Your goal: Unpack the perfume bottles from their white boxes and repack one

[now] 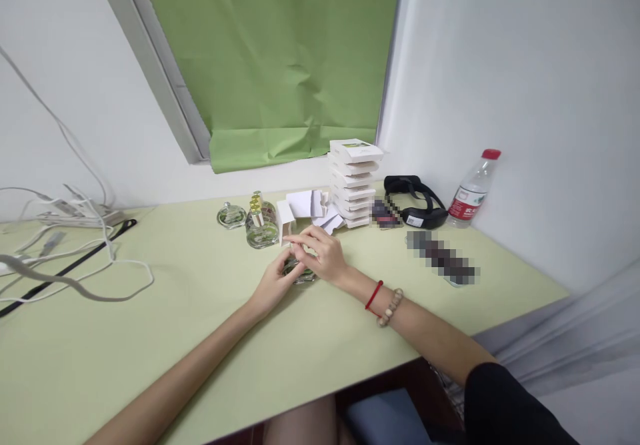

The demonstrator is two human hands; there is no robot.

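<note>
Red label point(467, 205): illegible | left hand point(277, 275): grasping glass bottle point(305, 276) | right hand point(324, 253): grip unclear

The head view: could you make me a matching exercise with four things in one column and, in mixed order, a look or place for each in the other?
Things:
1. Right hand
2. Box stack
3. Drink bottle
4. Sheet

Looks and places:
A. Clear, with a red cap
B. Green and creased, hanging at the back
C. By the glass bottle, with a red band on its wrist
D. White, with green print on top

Right pairs: 1-C, 2-D, 3-A, 4-B.
</note>
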